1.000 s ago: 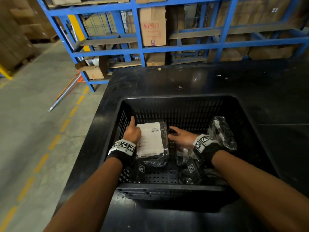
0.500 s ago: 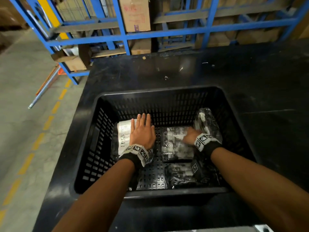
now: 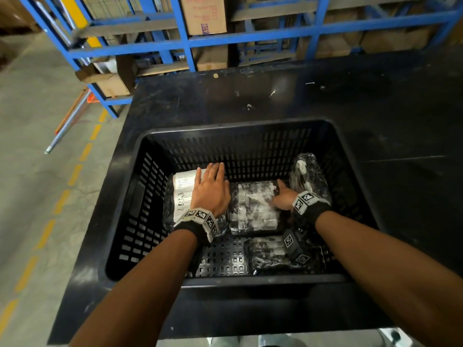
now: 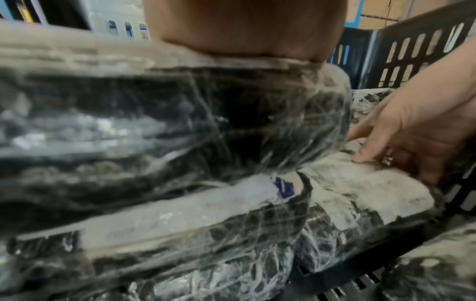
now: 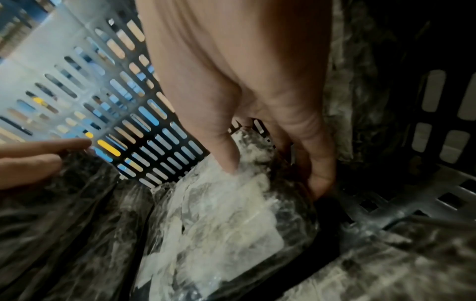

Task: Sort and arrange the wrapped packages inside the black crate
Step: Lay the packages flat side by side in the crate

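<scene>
Both hands (image 3: 210,190) stay put (four wrapped packages (image 3: 253,206) counted).

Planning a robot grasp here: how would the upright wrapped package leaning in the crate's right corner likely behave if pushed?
The upright package leans on the crate wall, so it would probably tip. Its glossy, wrinkled film suggests a slippery, yielding surface.

The head view is evenly lit and fairly sharp, though the blue racking (image 3: 185,43) bows at the edges (wide-angle distortion). The black crate (image 3: 140,156) sits in shadow, with glare on the plastic-wrapped packages (image 3: 253,206). Both wrist views are dim and smeared; daylight glows through the crate's slots (image 5: 108,146), and the nearest wrap (image 4: 154,122) is perhaps motion-blurred.
</scene>
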